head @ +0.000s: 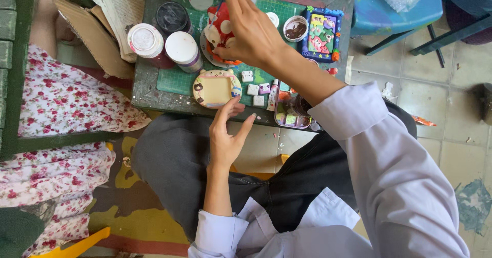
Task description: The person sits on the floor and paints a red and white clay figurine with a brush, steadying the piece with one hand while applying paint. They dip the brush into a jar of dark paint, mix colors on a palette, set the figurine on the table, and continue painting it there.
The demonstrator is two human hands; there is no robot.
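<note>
While the right hand (pixel 251 30) reaches forward over the green mat (pixel 177 78), its fingers pinch a red, white-spotted clay figure (pixel 221 30) standing near the mat's middle; the left hand (pixel 225 135) rests loose and empty at the counter (pixel 154 101) edge, fingertips touching a small cream picture frame (pixel 215 87); the figure lies just beyond that frame, away from the body, nearer the right hand.

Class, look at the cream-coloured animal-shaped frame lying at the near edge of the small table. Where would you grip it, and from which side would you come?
Grip the cream frame by its near rim, coming from the table's open edge, as the left hand does. It lies flat, with jars crowding the far side and small tiles to its right, so only the near edge looks free for a thumb-and-finger pinch.
</note>
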